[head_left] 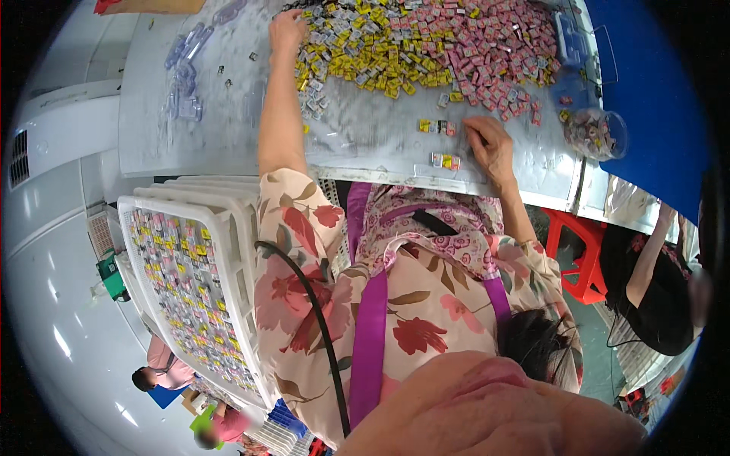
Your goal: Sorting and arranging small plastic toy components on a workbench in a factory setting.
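My left hand (287,32) reaches far across the table to small dark pieces (291,15) at the left end of a large pile. Its fingers are bent down among them; what they grip is hidden. Small yellow blocks (372,57) and pink blocks (498,49) make up most of the pile, with clear and grey ones at its left side. Near the front edge, my right hand (493,148) rests with curled fingers just right of a short row of blocks (437,127). Any object inside them is out of sight. Closer to me lies a clear plastic case (445,161) with several blocks in it.
Clear plastic cases (185,80) lie at the table's left. A clear round tub (596,134) with small pieces stands at the right edge. White crates (190,296) filled with packs stand by my left side. A red stool (578,254) and a co-worker's arm (650,258) are at right.
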`<act>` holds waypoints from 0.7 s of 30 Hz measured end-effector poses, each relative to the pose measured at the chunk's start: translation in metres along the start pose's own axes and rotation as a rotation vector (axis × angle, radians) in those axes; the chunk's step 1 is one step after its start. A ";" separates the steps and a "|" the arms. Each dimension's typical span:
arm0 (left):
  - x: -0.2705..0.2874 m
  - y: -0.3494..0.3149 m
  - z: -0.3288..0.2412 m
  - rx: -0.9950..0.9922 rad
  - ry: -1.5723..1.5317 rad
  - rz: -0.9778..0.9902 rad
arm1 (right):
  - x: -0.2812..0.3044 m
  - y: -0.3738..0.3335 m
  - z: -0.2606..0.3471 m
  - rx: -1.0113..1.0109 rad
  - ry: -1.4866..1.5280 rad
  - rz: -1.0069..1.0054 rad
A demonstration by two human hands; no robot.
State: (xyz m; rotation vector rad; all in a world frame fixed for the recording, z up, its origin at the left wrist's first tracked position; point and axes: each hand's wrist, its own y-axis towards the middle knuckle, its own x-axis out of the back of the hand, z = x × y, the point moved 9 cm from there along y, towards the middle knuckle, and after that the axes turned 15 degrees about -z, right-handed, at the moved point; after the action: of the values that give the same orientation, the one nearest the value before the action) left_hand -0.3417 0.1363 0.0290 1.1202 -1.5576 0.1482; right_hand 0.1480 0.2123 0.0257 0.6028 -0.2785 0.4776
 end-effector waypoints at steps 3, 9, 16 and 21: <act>-0.025 0.041 0.044 0.048 0.024 -0.071 | -0.002 0.002 0.005 -0.085 0.012 0.015; -0.075 0.065 0.086 0.325 0.217 -0.007 | -0.001 -0.001 0.010 -0.083 -0.009 -0.001; -0.075 0.045 0.053 0.180 0.336 -0.165 | 0.001 -0.009 0.005 -0.084 -0.059 -0.015; -0.076 0.056 0.055 -0.017 0.207 -0.030 | 0.003 -0.005 0.005 -0.029 -0.008 -0.030</act>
State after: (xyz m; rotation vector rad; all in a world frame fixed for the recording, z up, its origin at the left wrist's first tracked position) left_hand -0.4275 0.1742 -0.0259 1.0787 -1.3555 0.2236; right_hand 0.1522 0.2067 0.0287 0.5803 -0.2828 0.4422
